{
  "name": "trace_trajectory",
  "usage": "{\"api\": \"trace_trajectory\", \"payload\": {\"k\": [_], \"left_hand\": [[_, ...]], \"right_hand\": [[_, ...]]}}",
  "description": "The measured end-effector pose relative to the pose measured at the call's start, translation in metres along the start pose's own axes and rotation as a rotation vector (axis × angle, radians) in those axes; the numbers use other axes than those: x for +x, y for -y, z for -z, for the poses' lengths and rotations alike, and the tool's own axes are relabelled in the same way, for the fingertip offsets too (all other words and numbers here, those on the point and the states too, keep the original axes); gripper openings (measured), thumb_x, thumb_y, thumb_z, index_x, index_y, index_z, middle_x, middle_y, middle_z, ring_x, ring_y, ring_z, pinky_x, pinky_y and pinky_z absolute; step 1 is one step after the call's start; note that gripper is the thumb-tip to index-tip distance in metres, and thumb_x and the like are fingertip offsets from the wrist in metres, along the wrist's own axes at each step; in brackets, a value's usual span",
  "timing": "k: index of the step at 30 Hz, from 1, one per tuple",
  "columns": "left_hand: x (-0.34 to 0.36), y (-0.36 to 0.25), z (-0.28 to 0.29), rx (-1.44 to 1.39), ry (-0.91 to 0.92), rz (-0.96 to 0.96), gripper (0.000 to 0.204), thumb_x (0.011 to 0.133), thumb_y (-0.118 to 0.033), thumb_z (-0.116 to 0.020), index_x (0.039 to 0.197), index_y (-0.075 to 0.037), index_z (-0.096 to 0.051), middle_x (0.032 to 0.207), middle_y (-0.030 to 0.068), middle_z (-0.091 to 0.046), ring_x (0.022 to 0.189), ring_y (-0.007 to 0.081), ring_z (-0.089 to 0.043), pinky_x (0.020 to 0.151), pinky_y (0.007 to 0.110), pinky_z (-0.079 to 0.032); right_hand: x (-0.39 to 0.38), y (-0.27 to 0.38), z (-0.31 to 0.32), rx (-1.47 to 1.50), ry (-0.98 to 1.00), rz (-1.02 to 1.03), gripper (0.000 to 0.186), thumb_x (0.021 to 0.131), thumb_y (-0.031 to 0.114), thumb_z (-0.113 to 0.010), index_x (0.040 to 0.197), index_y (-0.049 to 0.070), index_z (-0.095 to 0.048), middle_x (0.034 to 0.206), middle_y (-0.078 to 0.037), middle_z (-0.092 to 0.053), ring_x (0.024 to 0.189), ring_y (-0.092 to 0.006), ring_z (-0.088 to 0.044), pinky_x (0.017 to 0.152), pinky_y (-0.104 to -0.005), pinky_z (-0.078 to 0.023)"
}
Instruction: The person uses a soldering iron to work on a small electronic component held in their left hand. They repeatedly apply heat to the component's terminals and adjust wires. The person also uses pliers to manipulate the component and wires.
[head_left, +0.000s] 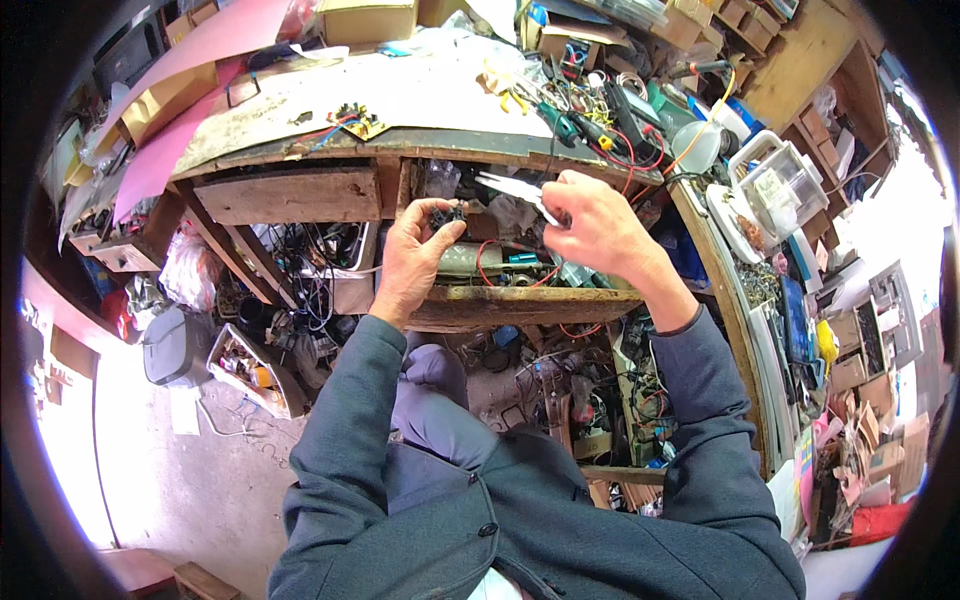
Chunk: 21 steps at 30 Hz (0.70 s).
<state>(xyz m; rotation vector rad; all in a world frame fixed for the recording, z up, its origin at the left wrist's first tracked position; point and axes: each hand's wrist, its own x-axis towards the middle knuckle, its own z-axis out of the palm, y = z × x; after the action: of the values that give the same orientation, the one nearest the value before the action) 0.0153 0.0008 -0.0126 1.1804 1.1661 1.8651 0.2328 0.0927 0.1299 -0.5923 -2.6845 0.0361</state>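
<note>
My left hand is closed around a small dark part, pinched between thumb and fingers; most of it is hidden. To its right, my right hand grips a pale, shiny tool with a narrow, two-pronged end that points left, just above the small part and apart from it. Its handle lies inside my fist, so its exact kind does not show. Both hands are over a pulled-out wooden drawer that holds a red wire, a teal piece, plastic bags and other small parts.
A workbench with a pale top spans the far side. On it are a small board with coloured wires and a heap of tools and cables. Clear plastic containers stand at right. A box of parts sits on the floor at left.
</note>
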Motion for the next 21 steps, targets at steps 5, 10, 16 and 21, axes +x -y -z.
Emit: {"api": "trace_trajectory", "payload": {"k": [5, 10, 16, 21], "left_hand": [[-0.002, -0.002, -0.002, 0.047, -0.012, -0.043, 0.029, 0.089, -0.007, -0.075, 0.116, -0.007, -0.065, 0.097, -0.0066, -0.061, 0.073, 0.0014, -0.040, 0.064, 0.018, -0.037], [-0.005, -0.012, -0.006, 0.064, -0.022, -0.033, 0.030, 0.089, -0.006, -0.075, 0.117, -0.006, -0.065, 0.099, -0.0054, -0.062, 0.077, 0.0019, -0.047, 0.069, 0.018, -0.041], [-0.006, -0.018, -0.006, 0.096, -0.005, 0.017, 0.029, 0.089, -0.006, -0.075, 0.117, -0.005, -0.065, 0.103, -0.0006, -0.066, 0.086, 0.0052, -0.056, 0.077, 0.021, -0.047], [-0.007, -0.016, -0.006, 0.049, -0.006, -0.004, 0.029, 0.089, -0.006, -0.075, 0.117, -0.005, -0.065, 0.104, -0.0004, -0.066, 0.087, 0.0053, -0.057, 0.078, 0.021, -0.047]], "right_hand": [[-0.002, 0.020, 0.009, -0.062, 0.145, 0.002, 0.016, 0.073, 0.015, -0.068, 0.082, 0.003, -0.062, 0.085, -0.016, -0.059, 0.088, -0.0362, -0.061, 0.076, -0.0454, -0.051], [-0.004, 0.026, 0.002, -0.072, 0.140, 0.043, 0.014, 0.070, 0.012, -0.067, 0.077, 0.004, -0.058, 0.081, -0.014, -0.055, 0.082, -0.0354, -0.058, 0.071, -0.0454, -0.049], [-0.006, 0.028, -0.003, -0.108, 0.072, 0.080, 0.014, 0.071, 0.011, -0.068, 0.077, 0.004, -0.058, 0.081, -0.014, -0.055, 0.081, -0.0344, -0.058, 0.072, -0.0455, -0.050], [-0.005, 0.032, -0.006, -0.244, 0.087, 0.096, 0.015, 0.072, 0.013, -0.069, 0.080, 0.004, -0.060, 0.086, -0.014, -0.057, 0.085, -0.0336, -0.058, 0.074, -0.0451, -0.049]]}}
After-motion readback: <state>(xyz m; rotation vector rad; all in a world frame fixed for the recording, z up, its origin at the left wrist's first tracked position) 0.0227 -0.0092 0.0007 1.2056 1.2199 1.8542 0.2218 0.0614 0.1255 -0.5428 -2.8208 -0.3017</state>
